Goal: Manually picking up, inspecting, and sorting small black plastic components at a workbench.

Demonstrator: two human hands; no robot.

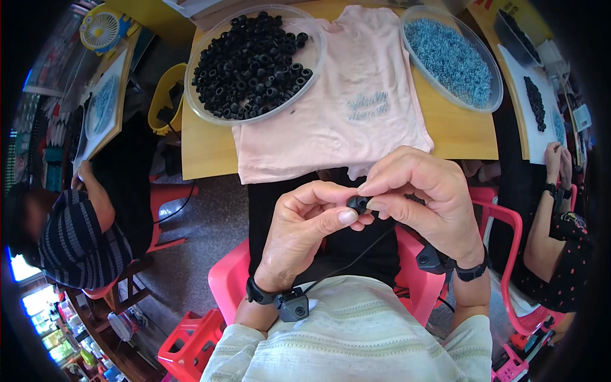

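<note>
My left hand (307, 219) pinches a small round black piece (358, 204) with a hole in it between thumb and fingers, above my lap. From the other side my right hand (425, 194) closes its thumb and index finger at the same piece, the tips touching or almost touching it. Whether anything smaller sits between the right fingertips is hidden. Beyond my hands, a large clear tub (197, 105) holds many similar black pieces (245, 70). At the right of the table, another clear tub (493, 102) is full of small bluish, shiny wire-like parts (449, 60).
A pale pink cloth shirt (318, 143) lies over the wooden table (468, 137) and its near edge. Co-workers sit left (86, 235) and right (554, 254) at their own tables. A yellow bin (159, 111) stands left; a red stool (191, 340) is near my chair.
</note>
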